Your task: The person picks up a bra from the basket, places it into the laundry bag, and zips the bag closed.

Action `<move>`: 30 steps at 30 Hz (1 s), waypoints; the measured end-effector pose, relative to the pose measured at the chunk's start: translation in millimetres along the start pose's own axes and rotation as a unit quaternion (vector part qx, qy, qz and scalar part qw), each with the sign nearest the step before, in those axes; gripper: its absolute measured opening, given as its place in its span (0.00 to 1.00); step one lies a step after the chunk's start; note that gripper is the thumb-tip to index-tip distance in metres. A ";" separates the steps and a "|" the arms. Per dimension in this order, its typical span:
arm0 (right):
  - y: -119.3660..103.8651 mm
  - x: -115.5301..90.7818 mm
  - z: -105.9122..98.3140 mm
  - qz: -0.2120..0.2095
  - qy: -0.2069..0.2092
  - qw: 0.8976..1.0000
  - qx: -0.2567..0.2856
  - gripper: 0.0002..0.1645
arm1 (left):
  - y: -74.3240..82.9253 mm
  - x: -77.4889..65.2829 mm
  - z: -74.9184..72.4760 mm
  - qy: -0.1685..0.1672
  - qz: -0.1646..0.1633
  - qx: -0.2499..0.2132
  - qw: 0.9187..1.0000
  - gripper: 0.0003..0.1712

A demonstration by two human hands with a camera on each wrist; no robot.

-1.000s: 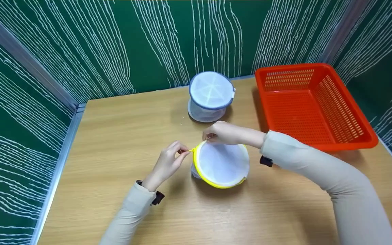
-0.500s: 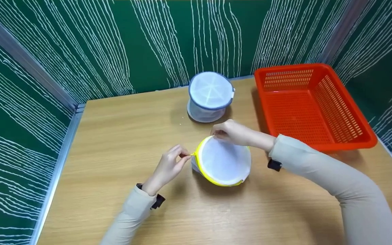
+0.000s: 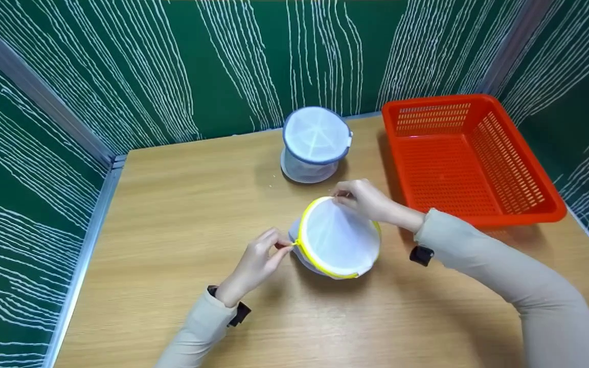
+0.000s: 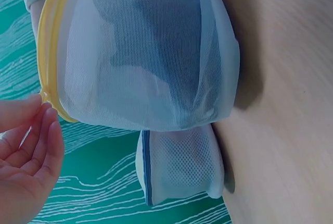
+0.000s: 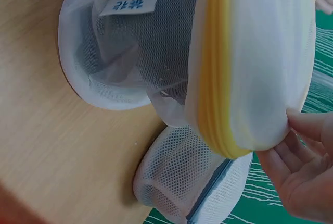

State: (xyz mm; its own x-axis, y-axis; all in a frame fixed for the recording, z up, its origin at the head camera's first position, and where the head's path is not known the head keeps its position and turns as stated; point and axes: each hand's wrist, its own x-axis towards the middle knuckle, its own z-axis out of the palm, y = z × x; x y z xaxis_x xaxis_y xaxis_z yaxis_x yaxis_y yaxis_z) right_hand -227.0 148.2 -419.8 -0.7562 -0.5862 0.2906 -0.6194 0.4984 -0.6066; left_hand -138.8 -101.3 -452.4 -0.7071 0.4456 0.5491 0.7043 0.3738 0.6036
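A white cylindrical mesh laundry bag (image 3: 339, 237) with a yellow zipper round its top rim stands on the table, its round lid tilted toward the front. My left hand (image 3: 259, 258) pinches the yellow zipper pull (image 4: 47, 97) at the bag's left side. Across the far edge of the lid, my right hand (image 3: 363, 198) grips the rim between thumb and fingers, as the right wrist view also shows. Through the mesh in that view a white label (image 5: 130, 4) with blue print is visible. Behind it stands a second mesh laundry bag (image 3: 316, 135) with a blue zipper, upright.
A red plastic basket (image 3: 529, 220) with slotted walls sits at the right back, beyond my right forearm. Green panels (image 3: 233, 61) with white wavy lines enclose the wooden table (image 3: 187, 194) at the back and sides.
My left hand has drawn the zipper pull a little toward the front along the rim. The right hand has shifted rightward with the lid's far edge, and the bag has turned slightly.
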 end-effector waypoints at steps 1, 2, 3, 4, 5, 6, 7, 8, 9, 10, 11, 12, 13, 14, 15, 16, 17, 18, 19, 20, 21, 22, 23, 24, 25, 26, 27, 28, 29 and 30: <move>0.1 -1.4 0.1 0.006 0.003 1.000 0.002 0.05 | 0.9 -0.7 1.0 0.001 0.003 0.000 1.000 0.03; 0.0 -2.7 0.2 0.012 0.004 1.000 0.003 0.05 | 1.5 -1.3 2.0 0.004 0.007 0.001 1.000 0.02; -0.2 -3.9 0.5 0.017 0.005 1.000 0.003 0.05 | 2.1 -1.8 3.1 0.007 0.010 0.001 1.000 0.02; -0.2 -5.0 1.1 0.021 0.006 1.000 0.002 0.05 | 2.7 -2.0 4.2 0.011 0.013 0.000 1.000 0.02; -0.3 -6.1 1.6 0.026 0.008 1.000 0.002 0.05 | 3.2 -2.3 5.2 0.015 0.017 -0.002 1.000 0.03; -0.4 -7.3 2.2 0.030 0.011 0.999 0.002 0.05 | 3.6 -2.5 6.2 0.019 0.020 -0.004 1.000 0.04; -0.5 -8.3 2.8 0.034 0.015 0.999 0.003 0.05 | 3.9 -2.8 7.1 0.023 0.022 -0.004 0.999 0.05; -0.7 -9.3 3.4 0.037 0.019 0.999 0.003 0.04 | 4.5 -3.0 7.7 0.026 0.024 -0.006 0.999 0.06; -0.8 -10.3 4.0 0.040 0.023 0.999 0.005 0.04 | 5.1 -3.3 8.2 0.028 0.026 -0.007 0.999 0.07; -0.7 -11.4 4.5 0.043 0.027 0.999 0.009 0.05 | 5.4 -3.7 8.8 0.030 0.027 -0.009 0.999 0.07; -0.7 -12.3 5.0 0.047 0.030 0.998 0.012 0.05 | 5.5 -4.3 9.4 0.031 0.027 -0.010 0.999 0.07; -0.4 -13.1 5.5 0.050 0.033 0.998 0.015 0.05 | 5.5 -4.9 10.1 0.033 0.028 -0.010 0.999 0.07; -0.2 -13.6 5.9 0.055 0.035 0.998 0.018 0.05 | 5.8 -5.5 10.7 0.034 0.029 -0.011 0.999 0.07; 0.4 -14.3 6.2 0.060 0.038 0.997 0.019 0.05 | 6.0 -6.1 11.4 0.033 0.029 -0.015 0.999 0.07; 0.8 -14.7 6.3 0.069 0.042 0.997 0.020 0.06 | 6.3 -6.9 12.3 0.031 0.031 -0.019 0.999 0.07; 1.1 -15.1 6.4 0.078 0.045 0.996 0.022 0.06 | 7.0 -7.8 13.0 0.027 0.032 -0.024 0.999 0.07; 1.3 -15.4 6.3 0.088 0.049 0.995 0.023 0.06 | 7.7 -8.7 13.8 0.023 0.033 -0.026 0.999 0.07; 1.7 -15.7 6.3 0.098 0.053 0.994 0.022 0.06 | 8.8 -9.4 14.6 0.019 0.036 -0.029 0.999 0.06; 2.1 -15.9 6.2 0.107 0.058 0.992 0.022 0.06 | 9.7 -10.1 15.5 0.015 0.038 -0.033 0.999 0.06; 2.6 -16.2 6.2 0.113 0.063 0.991 0.022 0.06 | 10.6 -10.7 16.5 0.010 0.040 -0.035 0.999 0.06; 2.8 -16.4 6.3 0.120 0.066 0.990 0.024 0.06 | 11.7 -11.2 17.6 0.008 0.043 -0.036 0.998 0.06; 2.9 -16.7 6.5 0.124 0.070 0.989 0.026 0.06 | 12.5 -11.6 18.7 0.007 0.047 -0.036 0.998 0.05; 3.2 -16.8 6.8 0.127 0.074 0.989 0.029 0.06 | 13.3 -12.0 19.9 0.007 0.048 -0.034 0.998 0.05; 3.5 -17.0 7.3 0.130 0.077 0.988 0.032 0.06 | 14.2 -12.3 21.2 0.007 0.051 -0.034 0.998 0.06; 3.9 -17.3 7.8 0.133 0.082 0.987 0.034 0.06 | 14.9 -12.8 22.6 0.005 0.054 -0.033 0.998 0.06; 4.2 -17.4 8.4 0.136 0.087 0.986 0.036 0.06 | 15.9 -13.1 23.8 0.004 0.057 -0.032 0.998 0.06; 4.5 -17.6 9.0 0.139 0.093 0.985 0.036 0.06 | 16.5 -13.8 25.0 0.001 0.057 -0.033 0.998 0.05; 5.0 -17.8 9.6 0.141 0.098 0.984 0.035 0.06 | 17.3 -14.4 26.2 -0.002 0.057 -0.035 0.998 0.05; 5.5 -18.0 10.2 0.144 0.103 0.984 0.034 0.06 | 18.0 -15.1 27.4 -0.005 0.055 -0.038 0.998 0.04; 6.1 -18.2 10.9 0.146 0.107 0.983 0.033 0.06 | 19.0 -15.7 28.3 -0.008 0.053 -0.043 0.998 0.03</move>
State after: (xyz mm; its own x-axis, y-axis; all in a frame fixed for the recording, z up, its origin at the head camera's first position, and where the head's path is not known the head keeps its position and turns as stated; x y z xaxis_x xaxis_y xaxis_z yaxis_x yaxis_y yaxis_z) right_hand -214.8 154.9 -436.9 -0.9310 -0.2731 0.2422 -0.3602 0.5786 -0.7318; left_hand -112.5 -78.2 -465.9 -0.6271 0.4923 0.6036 0.7665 0.2524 0.5906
